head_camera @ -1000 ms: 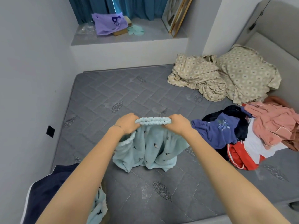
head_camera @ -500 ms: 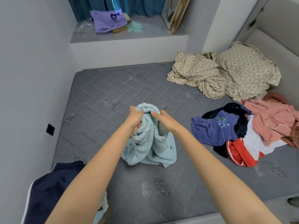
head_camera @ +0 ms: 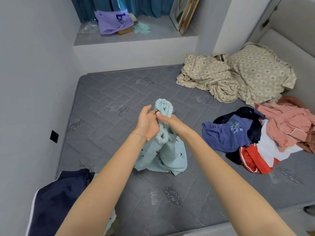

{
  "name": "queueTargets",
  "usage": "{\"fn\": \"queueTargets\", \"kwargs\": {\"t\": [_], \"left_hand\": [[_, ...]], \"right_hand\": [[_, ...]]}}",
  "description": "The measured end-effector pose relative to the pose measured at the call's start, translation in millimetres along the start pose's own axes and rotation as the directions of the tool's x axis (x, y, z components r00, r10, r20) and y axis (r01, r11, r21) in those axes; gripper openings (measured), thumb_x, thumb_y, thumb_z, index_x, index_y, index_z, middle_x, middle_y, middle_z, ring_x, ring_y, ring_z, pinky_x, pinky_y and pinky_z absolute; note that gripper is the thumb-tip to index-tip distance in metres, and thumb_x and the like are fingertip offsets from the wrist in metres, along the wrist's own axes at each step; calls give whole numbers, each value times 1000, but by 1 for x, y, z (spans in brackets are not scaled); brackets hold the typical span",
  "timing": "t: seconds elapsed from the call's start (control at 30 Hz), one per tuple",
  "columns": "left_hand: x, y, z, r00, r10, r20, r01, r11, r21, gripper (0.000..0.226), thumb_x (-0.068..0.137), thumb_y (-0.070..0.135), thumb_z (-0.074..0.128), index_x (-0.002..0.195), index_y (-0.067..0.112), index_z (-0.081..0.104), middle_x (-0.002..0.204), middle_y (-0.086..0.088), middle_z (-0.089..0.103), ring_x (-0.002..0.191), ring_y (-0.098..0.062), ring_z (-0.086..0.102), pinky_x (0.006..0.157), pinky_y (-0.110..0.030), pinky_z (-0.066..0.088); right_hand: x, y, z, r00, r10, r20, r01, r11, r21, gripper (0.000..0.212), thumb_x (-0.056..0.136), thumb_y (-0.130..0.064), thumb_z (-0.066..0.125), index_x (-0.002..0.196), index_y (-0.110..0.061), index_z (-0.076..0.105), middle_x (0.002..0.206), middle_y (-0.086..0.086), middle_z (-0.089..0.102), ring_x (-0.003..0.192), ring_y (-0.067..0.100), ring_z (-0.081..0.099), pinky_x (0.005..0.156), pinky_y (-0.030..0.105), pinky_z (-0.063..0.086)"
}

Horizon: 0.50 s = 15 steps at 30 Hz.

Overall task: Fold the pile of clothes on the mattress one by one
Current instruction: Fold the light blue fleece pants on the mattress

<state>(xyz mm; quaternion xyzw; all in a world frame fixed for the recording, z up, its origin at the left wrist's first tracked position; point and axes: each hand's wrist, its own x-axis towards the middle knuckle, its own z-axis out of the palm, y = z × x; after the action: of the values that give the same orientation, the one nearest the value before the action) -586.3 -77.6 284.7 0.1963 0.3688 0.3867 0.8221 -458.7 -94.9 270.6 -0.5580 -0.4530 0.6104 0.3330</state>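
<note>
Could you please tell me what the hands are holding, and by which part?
The left hand and right hand both grip the light blue garment by its ruffled waistband, bunched between them.

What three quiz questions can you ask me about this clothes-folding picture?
1. True or false: the left hand and the right hand both hold the blue garment.
2. Where on the mattress is the unfolded pile? A: right of the hands. B: left of the hands. C: hanging on the wall.
3. Fill in: the bag on the ledge is ____.

Key: 1 true; 2 A; 3 purple.
</note>
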Motion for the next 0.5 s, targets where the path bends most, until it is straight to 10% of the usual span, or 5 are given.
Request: {"fn": "queueTargets", "kwargs": {"t": [0.23, 0.37, 0.5], "left_hand": [[-1, 11, -12, 999, 34, -18, -30, 982, 186, 42, 101, 31, 28, 111, 3, 59, 121, -13, 59, 112, -25, 55, 89, -47, 49], [6, 15, -28, 956, 282, -82, -135, 669, 731, 14, 99, 21, 47, 110, 15, 53, 121, 1, 51, 118, -15, 46, 87, -28, 47], [7, 24, -47, 978, 195, 78, -191, 674, 713, 70, 87, 52, 60, 144, 29, 27, 138, 16, 47, 125, -1, 47, 98, -22, 42]], "right_hand": [[-5, 7, -6, 969, -123, -214, 90, 983, -157, 6, 91, -13, 53, 86, -13, 57, 76, -2, 58, 69, 7, 53, 64, 20, 44], [-13, -1, -11, 983, -99, -154, 86, 993, -86, 16, 92, -12, 50, 97, -3, 62, 85, 5, 64, 77, 12, 60, 66, 20, 49], [-21, -19, -13, 996, -75, -52, 83, 982, 172, 17, 93, -12, 50, 99, -7, 65, 92, 5, 71, 86, 16, 67, 79, 31, 54]]}}
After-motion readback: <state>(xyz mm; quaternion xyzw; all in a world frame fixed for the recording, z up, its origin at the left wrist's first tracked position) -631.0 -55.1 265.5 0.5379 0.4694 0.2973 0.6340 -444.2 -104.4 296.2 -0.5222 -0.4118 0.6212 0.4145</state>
